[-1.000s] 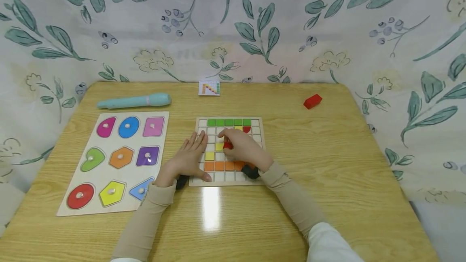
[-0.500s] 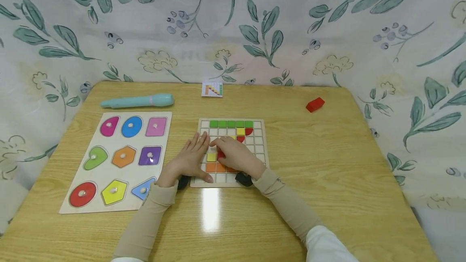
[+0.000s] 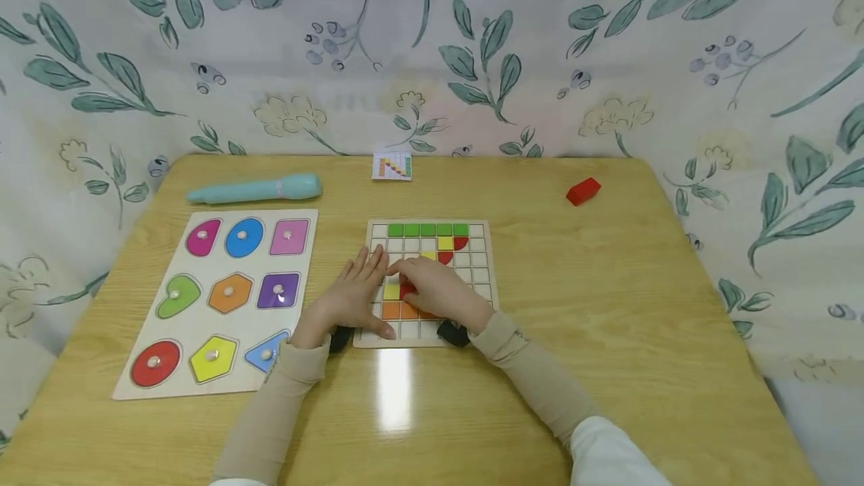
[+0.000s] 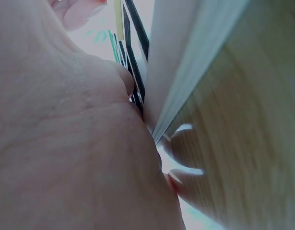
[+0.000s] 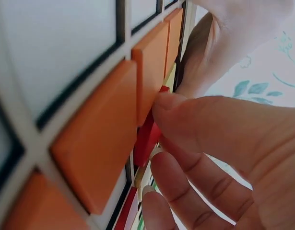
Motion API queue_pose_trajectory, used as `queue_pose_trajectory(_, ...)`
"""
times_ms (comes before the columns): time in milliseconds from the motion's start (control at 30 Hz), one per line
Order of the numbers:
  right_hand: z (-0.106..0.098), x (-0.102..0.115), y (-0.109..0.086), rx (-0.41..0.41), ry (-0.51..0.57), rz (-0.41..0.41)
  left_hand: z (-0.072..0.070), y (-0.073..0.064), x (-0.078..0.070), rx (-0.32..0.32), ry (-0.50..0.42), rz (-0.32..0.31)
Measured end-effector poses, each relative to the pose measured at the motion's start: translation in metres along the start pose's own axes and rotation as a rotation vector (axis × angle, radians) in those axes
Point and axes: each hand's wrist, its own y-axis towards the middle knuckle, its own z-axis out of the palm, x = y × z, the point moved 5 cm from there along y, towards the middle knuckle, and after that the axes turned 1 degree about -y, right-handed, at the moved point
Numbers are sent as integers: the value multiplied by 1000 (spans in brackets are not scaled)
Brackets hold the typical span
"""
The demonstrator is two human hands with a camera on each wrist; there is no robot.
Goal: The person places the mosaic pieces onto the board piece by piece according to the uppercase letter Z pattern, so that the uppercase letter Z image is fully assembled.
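Observation:
A wooden grid board (image 3: 481, 277) lies flat in the head view, with colored tiles in several of its cells. My left hand (image 3: 351, 295) rests on its left edge, fingers spread. Bent over the board, my right hand (image 3: 439, 287) pinches a red tile (image 5: 147, 139) beside a yellow tile (image 3: 391, 292). The right wrist view shows the thumb on this red tile, just behind the orange tiles (image 5: 101, 139). A row of green tiles (image 3: 428, 229) runs along the far side. My right hand covers part of the board's middle.
A knob puzzle board (image 3: 219, 261) with colored shapes lies left. Behind it is a light-blue, pen-like stick (image 3: 253, 188). A small pattern card (image 3: 392, 166) sits at the back edge. One red block (image 3: 583, 191) lies at the back right of the wooden table (image 3: 607, 306).
My right hand has moved left and slightly nearer, bringing the red tile down to the board next to the nearer yellow tile. My left hand stays on the board's edge.

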Motion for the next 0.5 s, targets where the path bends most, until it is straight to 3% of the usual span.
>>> queue_pose_trajectory(167,4,0,0,1,31,-21,3,-1,3,-8,-31,1)
queue_pose_trajectory(500,-9,-17,-12,-26,125,-9,1,-1,2,-9,-42,-14)
